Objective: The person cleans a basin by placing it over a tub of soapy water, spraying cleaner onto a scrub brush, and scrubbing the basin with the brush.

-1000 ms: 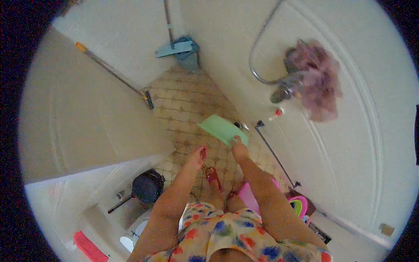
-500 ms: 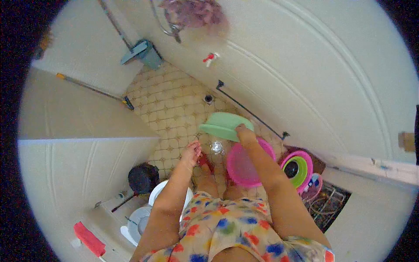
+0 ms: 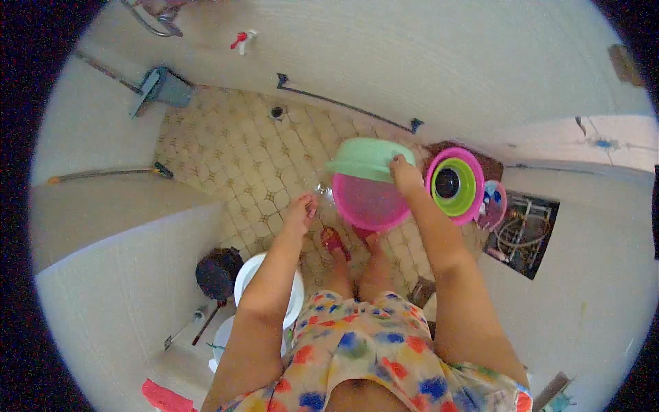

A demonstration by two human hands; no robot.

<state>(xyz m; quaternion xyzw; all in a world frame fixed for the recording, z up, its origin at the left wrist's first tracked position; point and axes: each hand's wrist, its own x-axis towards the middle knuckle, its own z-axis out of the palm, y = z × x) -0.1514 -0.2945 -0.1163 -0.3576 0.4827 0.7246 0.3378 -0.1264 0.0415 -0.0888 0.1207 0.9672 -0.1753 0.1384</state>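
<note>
My right hand (image 3: 406, 174) grips the rim of a light green basin (image 3: 367, 156) at its right side. The green basin is tilted and partly covers a pink basin (image 3: 374, 202) below it. My left hand (image 3: 302, 209) hangs left of the pink basin, holding nothing, its fingers loosely apart. Right of my right hand, a lime green basin (image 3: 469, 187) sits inside another pink basin (image 3: 473, 159), with a dark round thing in the middle.
A floor drain (image 3: 276, 112) lies in the tiled floor. A metal bar (image 3: 347, 105) and a red-handled tap (image 3: 240, 41) are on the wall. A dustpan (image 3: 168, 89) stands at the upper left. A black pan (image 3: 218, 273) and a white bucket (image 3: 295, 295) are lower left.
The view has turned to the right. My right hand has carried the green basin across, so it now overlaps the pink basin. My left hand stays apart from it.
</note>
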